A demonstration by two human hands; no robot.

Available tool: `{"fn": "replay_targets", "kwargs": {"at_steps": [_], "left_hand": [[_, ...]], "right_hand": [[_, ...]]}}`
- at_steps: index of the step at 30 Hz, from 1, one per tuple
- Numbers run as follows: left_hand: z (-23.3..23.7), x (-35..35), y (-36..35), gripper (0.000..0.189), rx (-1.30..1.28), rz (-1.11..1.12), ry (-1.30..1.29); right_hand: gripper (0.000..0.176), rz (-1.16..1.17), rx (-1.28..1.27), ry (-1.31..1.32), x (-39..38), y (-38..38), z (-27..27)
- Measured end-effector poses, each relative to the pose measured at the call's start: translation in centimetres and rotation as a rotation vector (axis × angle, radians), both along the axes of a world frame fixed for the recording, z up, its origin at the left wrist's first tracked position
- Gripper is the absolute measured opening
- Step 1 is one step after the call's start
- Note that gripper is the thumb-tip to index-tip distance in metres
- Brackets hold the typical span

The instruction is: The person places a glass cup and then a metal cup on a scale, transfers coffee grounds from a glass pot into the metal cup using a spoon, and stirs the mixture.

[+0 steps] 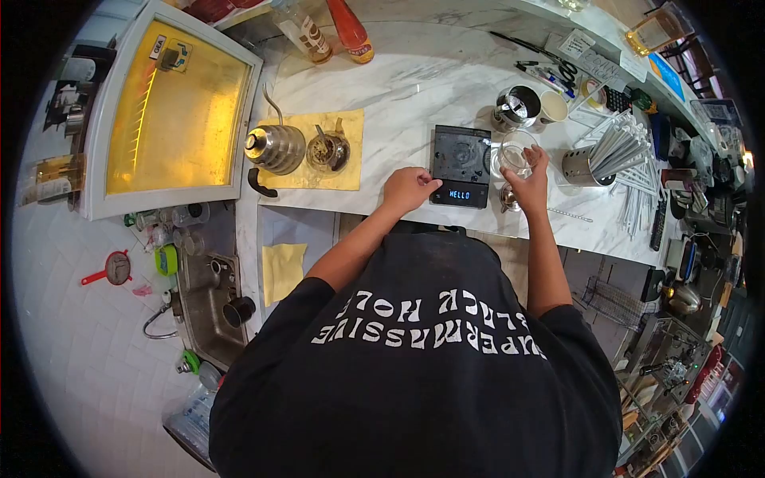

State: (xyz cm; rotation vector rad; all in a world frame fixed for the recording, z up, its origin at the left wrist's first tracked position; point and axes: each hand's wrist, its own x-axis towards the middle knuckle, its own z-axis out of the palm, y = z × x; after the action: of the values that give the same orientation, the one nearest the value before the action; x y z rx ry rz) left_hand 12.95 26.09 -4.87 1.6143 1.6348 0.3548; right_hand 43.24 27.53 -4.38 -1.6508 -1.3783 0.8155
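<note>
The marble counter (414, 80) carries a black scale (460, 155) at its near edge, display lit and reading HELLO. A gooseneck kettle (275, 147) stands well apart, on a yellow cloth (351, 127).

The glass (514, 153) is held just beside the scale's right edge, not on the platform. The right hand (530, 182) has its fingers wrapped closed around it. The left hand (408, 189) is half curled and holds nothing, with its fingertips at the scale's near-left corner.

Step in hand, as judged: powering on the scale. Seating the glass calls for a level, centred placement on a settled display.
</note>
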Motion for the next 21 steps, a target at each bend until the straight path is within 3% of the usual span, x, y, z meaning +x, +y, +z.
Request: {"fn": "replay_targets", "kwargs": {"at_steps": [13, 16, 19, 21], "left_hand": [[-0.3, -0.1, -0.3, 0.036, 0.024, 0.010, -0.013], [-0.1, 0.0, -0.5, 0.036, 0.040, 0.011, -0.014], [0.0, -0.1, -0.7, 0.036, 0.019, 0.038, -0.077], [-0.3, -0.3, -0.8, 0.037, 0.044, 0.033, -0.073]], "right_hand": [[0.088, -0.116, -0.043, -0.287, -0.1, -0.6, 0.0], [0.078, -0.238, -0.015, -0.431, -0.5, -1.8, 0.3], [0.064, -0.347, -0.063, -0.387, -2.2, -4.2, 2.5], [0.039, -0.284, 0.009, -0.356, -3.3, -5.3, 2.2]]}}
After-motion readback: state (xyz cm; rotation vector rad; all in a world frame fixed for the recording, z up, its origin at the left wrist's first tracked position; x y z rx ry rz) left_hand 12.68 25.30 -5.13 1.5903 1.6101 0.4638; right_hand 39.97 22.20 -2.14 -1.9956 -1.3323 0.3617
